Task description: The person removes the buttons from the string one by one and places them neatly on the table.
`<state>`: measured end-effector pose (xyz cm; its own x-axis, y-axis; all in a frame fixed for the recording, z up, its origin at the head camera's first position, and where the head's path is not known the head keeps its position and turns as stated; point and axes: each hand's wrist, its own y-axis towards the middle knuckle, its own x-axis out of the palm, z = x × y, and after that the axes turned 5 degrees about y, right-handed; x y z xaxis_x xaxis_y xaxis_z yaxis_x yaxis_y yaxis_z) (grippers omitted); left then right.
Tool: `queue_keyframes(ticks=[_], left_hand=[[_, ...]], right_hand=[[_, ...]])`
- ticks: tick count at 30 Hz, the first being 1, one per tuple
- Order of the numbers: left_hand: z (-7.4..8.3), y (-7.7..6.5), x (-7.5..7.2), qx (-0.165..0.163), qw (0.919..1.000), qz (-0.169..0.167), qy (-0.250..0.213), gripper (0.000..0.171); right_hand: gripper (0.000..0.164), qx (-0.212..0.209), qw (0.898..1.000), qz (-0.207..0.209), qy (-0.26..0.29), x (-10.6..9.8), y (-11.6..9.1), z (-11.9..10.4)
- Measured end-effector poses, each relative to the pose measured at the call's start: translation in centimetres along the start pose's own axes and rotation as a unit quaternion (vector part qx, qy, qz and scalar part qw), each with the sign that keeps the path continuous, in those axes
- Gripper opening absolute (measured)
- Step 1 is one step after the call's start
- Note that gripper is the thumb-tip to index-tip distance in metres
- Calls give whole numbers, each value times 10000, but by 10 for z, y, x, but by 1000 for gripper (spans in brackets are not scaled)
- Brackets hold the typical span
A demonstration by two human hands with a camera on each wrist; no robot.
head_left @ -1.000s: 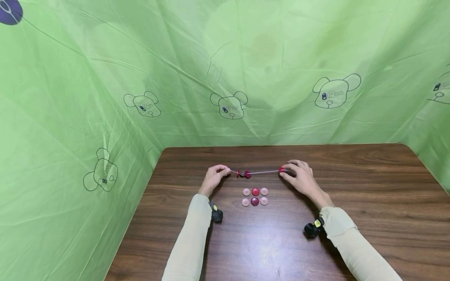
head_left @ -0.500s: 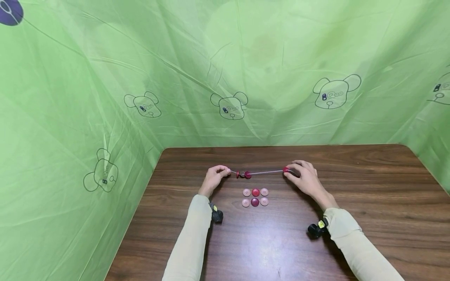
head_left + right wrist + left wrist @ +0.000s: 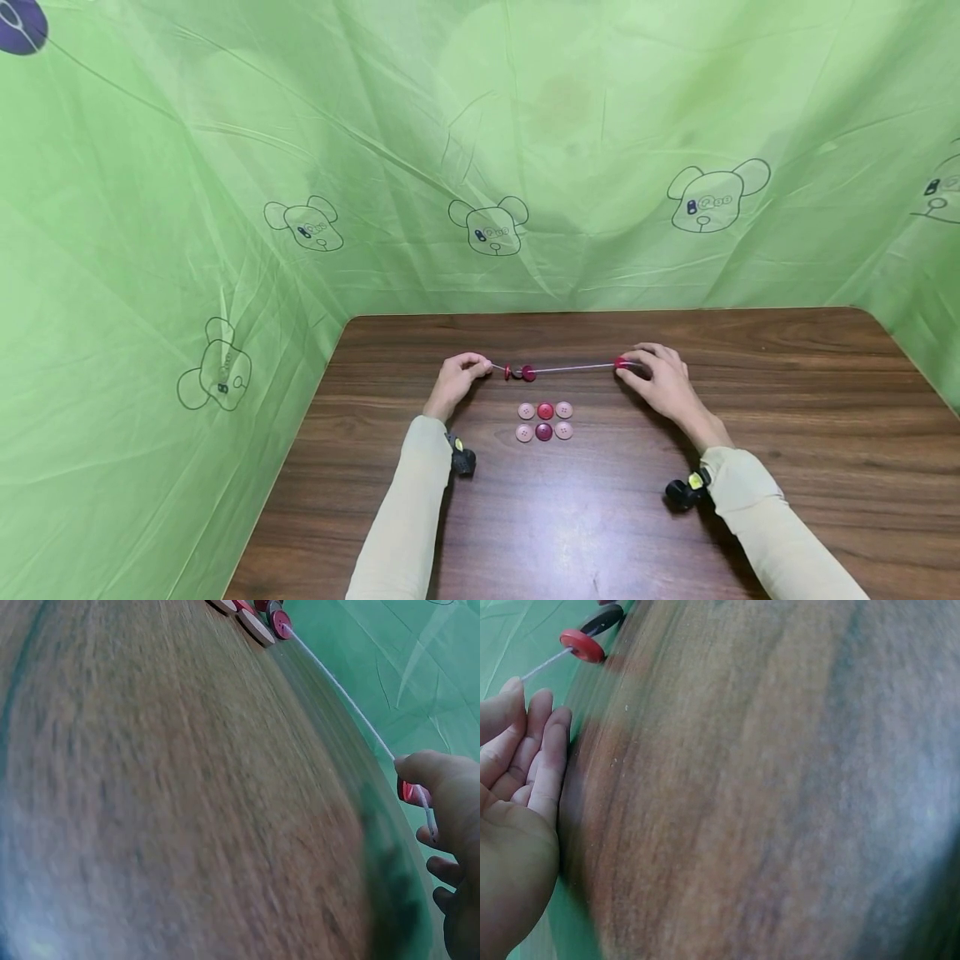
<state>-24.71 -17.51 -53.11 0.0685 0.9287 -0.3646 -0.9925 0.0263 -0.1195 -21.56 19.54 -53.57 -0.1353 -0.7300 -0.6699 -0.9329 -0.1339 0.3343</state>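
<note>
A thin pale string (image 3: pixel 573 368) runs stretched between the two hands, low over the far part of the table. My left hand (image 3: pixel 454 382) pinches its left end between thumb and index finger. Near that hand a red button (image 3: pixel 582 646), a black button (image 3: pixel 602 620) and a dark red button (image 3: pixel 528 373) are threaded on it. My right hand (image 3: pixel 662 379) pinches another red button (image 3: pixel 406 789) with thumb and finger. The string passes through that button, and a short tail of it shows beyond, by the fingers.
Two rows of loose buttons lie on the wooden table (image 3: pixel 787 400) in front of the string, including pale pink buttons (image 3: pixel 524 432), a red one (image 3: pixel 545 410) and a dark red one (image 3: pixel 543 431). A green cloth (image 3: pixel 570 233) hangs behind the far edge.
My right hand has moved to the right with the red button, sliding it along the string away from the other threaded buttons. The left hand has stayed in place.
</note>
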Motion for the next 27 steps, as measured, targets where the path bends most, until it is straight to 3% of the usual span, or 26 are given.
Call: queue_keyframes(ticks=[27], left_hand=[[-2,0,0,54,9999,-5,101,12]], right_hand=[[28,212,9997,43,-122,-16,-9,12]])
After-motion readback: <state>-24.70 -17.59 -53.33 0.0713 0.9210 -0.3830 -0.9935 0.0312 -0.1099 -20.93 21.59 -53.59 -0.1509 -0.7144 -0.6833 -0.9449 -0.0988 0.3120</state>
